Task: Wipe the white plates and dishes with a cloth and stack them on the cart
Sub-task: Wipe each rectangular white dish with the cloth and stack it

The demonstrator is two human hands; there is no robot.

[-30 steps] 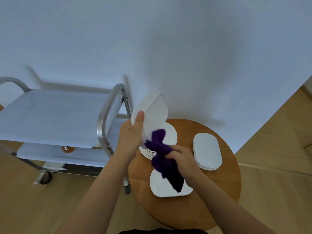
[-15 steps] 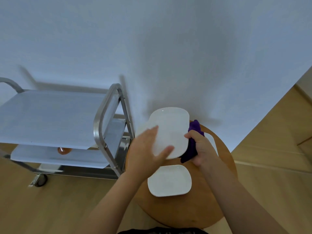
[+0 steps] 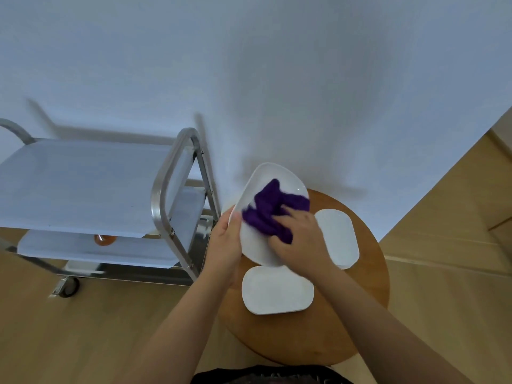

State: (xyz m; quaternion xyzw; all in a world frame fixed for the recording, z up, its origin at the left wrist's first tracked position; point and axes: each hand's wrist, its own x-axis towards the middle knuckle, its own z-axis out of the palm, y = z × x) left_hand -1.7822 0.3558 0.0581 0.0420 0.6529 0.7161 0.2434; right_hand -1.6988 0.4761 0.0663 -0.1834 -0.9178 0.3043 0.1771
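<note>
**A:** So how far along is this plate job?

**B:** Early, I'd say. The cart (image 3: 83,187) has nothing white on its top shelf, so no plates stacked there as far as I can see. There's only a small orange thing (image 3: 104,239) on the lower shelf, can't tell what it is.

**A:** And what's in hand?

**B:** One white plate (image 3: 260,245), held tilted above the round wooden desk (image 3: 371,300), on the side nearest the cart. The left hand (image 3: 224,245) has its grip closed on the plate's edge, thumb over the rim. The right hand (image 3: 300,242) has its grip bunched around a purple cloth (image 3: 273,210) and is pressing it against the plate's face. So the wiping's under way on this one.

**A:** What's left?

**B:** Another plate (image 3: 277,291) lies flat on the desk just below the held one, plus an oblong dish (image 3: 339,238) to the right of the hands. It might be a small stack, the edge looks layered, but I can't be sure. My guess is those haven't been wiped yet.

**A:** How does the plate look?

**B:** Glossy, plain white, rounded corners, shallow. No visible smudges or chips.
</note>
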